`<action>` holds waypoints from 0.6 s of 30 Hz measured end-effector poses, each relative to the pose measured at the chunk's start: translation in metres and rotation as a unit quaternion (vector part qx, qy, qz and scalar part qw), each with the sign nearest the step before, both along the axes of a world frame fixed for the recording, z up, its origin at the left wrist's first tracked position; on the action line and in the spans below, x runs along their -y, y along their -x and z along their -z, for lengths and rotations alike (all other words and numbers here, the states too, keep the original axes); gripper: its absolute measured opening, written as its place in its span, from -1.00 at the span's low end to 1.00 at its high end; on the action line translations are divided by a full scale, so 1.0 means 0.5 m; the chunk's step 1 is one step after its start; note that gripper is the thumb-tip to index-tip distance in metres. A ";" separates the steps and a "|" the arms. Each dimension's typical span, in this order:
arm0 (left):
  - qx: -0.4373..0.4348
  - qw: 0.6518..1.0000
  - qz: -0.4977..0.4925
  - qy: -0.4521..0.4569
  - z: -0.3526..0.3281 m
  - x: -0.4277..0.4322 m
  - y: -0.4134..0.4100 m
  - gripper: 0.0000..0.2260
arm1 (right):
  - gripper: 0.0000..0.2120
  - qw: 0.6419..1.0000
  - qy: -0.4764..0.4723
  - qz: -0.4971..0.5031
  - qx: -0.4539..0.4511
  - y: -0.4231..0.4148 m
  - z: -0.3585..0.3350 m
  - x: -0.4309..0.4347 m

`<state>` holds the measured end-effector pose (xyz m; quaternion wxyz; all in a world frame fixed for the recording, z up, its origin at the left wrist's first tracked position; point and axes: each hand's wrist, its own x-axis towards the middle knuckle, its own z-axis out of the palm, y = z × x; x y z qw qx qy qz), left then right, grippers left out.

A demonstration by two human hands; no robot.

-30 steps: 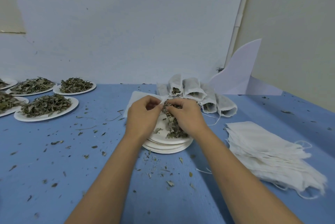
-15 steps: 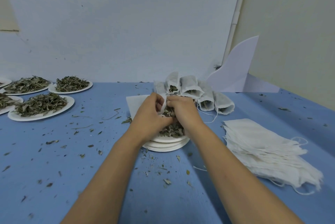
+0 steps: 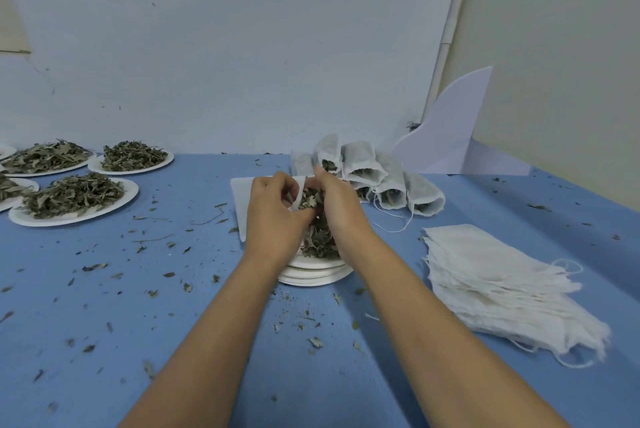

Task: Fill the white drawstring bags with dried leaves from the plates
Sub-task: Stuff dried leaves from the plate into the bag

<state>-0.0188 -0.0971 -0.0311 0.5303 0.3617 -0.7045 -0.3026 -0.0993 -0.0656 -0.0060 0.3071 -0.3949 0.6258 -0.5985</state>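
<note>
I have both hands over the plate stack [image 3: 313,278] near the middle of the table [image 3: 138,317]. My left hand [image 3: 277,216] is curled and pinches the rim of a bag [image 3: 298,195], holding its mouth up and open toward the right. My right hand [image 3: 341,211] sits against that mouth, fingers curled round a clump of leaves [image 3: 309,198]. Its fingertips are hidden behind the knuckles, so I cannot tell how far they reach into the bag. More leaves lie heaped on the top plate, under and between my hands. My left hand covers much of the bag.

Just behind the stack, filled bags [image 3: 363,164] lean together in a cluster, mouths facing me, with strings trailing onto the table. To my right lies a pile of empty bags [image 3: 502,289], flat and fanned. At far left, well apart, heaped plates [image 3: 74,201] sit in a group. A white sheet [image 3: 239,199] lies on the table beyond my left hand. A white board [image 3: 446,137] stands by the back wall. Crumbs [image 3: 187,286] are scattered over the table.
</note>
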 end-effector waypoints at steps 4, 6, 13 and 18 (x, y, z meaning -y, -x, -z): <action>-0.005 1.000 0.006 0.013 -0.004 -0.004 0.002 -0.67 | -0.66 0.999 0.021 0.013 -0.041 0.001 -0.005 -0.008; -0.010 1.000 0.015 0.021 -0.004 -0.005 0.002 -0.67 | -0.72 0.993 0.055 0.050 -0.089 -0.003 0.001 -0.016; -0.037 0.999 0.023 -0.016 0.002 0.008 -0.002 -0.62 | -0.89 0.991 0.080 0.082 -0.069 0.008 0.010 -0.006; -0.016 0.999 0.011 -0.031 0.005 0.012 -0.006 -0.60 | -0.93 0.998 0.053 0.042 -0.008 0.017 0.002 0.004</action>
